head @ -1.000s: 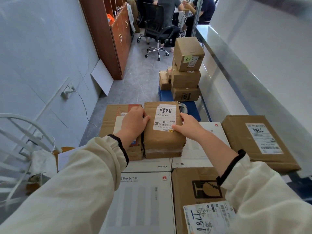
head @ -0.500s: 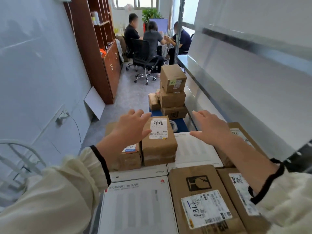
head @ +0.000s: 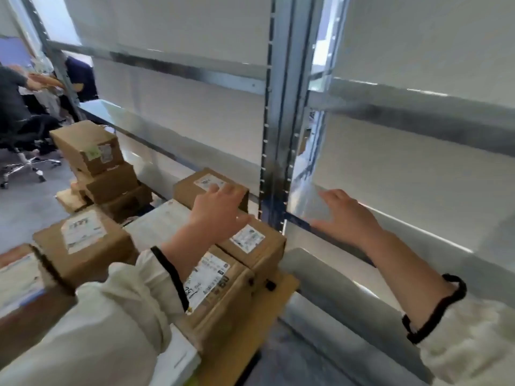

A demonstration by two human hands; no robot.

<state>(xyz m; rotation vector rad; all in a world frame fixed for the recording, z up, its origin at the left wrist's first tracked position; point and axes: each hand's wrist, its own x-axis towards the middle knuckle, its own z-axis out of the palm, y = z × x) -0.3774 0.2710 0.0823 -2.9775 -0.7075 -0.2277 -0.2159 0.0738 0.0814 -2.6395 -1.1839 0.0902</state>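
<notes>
My left hand [head: 216, 211] hovers with relaxed, spread fingers above a brown labelled parcel [head: 252, 242] and in front of another brown parcel [head: 200, 183]; it holds nothing. My right hand [head: 347, 215] is held out flat with straight fingers over the edge of a metal rack shelf [head: 418, 240], also holding nothing. The taped brown parcel [head: 83, 240] I handled earlier lies at the left on the pile. A long brown box with a white label [head: 211, 282] lies under my left forearm.
A grey metal rack upright [head: 278, 121] stands between my hands. A stack of cardboard boxes [head: 92, 151] stands on the floor at the left. White flat boxes [head: 156, 227] lie in the pile. A person and an office chair [head: 19, 146] are at the far left.
Both hands let go of the taped brown parcel and lifted off it. My view swung right toward the metal rack, and both hands moved right with it.
</notes>
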